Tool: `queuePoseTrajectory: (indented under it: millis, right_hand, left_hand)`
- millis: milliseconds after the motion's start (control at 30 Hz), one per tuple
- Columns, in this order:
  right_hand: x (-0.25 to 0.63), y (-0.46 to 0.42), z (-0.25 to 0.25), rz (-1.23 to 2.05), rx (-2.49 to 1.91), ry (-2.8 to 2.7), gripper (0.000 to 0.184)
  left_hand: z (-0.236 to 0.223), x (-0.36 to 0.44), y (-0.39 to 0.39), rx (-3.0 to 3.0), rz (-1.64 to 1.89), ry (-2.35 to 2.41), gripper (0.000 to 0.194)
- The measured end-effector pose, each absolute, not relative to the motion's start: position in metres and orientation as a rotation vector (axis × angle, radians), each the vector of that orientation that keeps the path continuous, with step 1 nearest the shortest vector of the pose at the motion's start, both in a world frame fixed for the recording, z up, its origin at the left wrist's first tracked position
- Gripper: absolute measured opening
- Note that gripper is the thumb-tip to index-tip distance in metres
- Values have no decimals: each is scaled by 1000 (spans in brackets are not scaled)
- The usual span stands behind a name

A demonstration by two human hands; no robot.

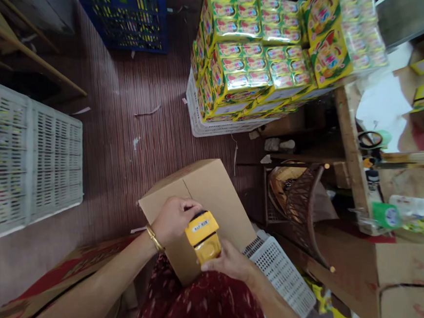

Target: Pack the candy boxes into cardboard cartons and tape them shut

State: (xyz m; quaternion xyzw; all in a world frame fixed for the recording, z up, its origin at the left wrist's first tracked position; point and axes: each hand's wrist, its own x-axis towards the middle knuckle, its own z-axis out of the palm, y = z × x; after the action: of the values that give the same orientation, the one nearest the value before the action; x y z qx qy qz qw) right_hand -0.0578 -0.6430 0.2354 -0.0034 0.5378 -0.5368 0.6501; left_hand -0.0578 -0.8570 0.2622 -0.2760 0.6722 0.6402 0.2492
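A closed brown cardboard box (214,188) stands in front of me, with a seam across its top. Over it I hold a yellow boxy handheld device (202,228) with a white printed label and a dark end; its exact kind does not show. My left hand (176,218), with a gold-coloured bracelet at the wrist, pinches the dark far end of the device. My right hand (229,263) grips its near end, thumb along the lower edge. The undersides of the fingers are hidden.
Shrink-wrapped yellow-green packs (242,73) are stacked on a white crate (193,111) ahead. White crates (53,152) stand left, a blue crate (135,23) farther off. To the right are a wicker chair (295,196), a cluttered wooden bench (355,167) and a white basket (283,271).
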Motion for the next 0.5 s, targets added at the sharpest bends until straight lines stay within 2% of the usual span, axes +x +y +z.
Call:
queuePoseTrajectory:
  millis: [67, 200, 500]
  right_hand:
    - [-56, -649, 226, -1245, -40, 1278, 40]
    - [-58, -651, 222, -1226, -140, 1478, 39]
    - [-48, -623, 219, -1238, 53, 1533, 33]
  left_hand:
    - [258, -59, -868, -820, 1688, 1875, 25]
    - [243, -67, -890, -880, 1658, 1893, 19]
    - [209, -118, -940, -1216, 1713, 1785, 9]
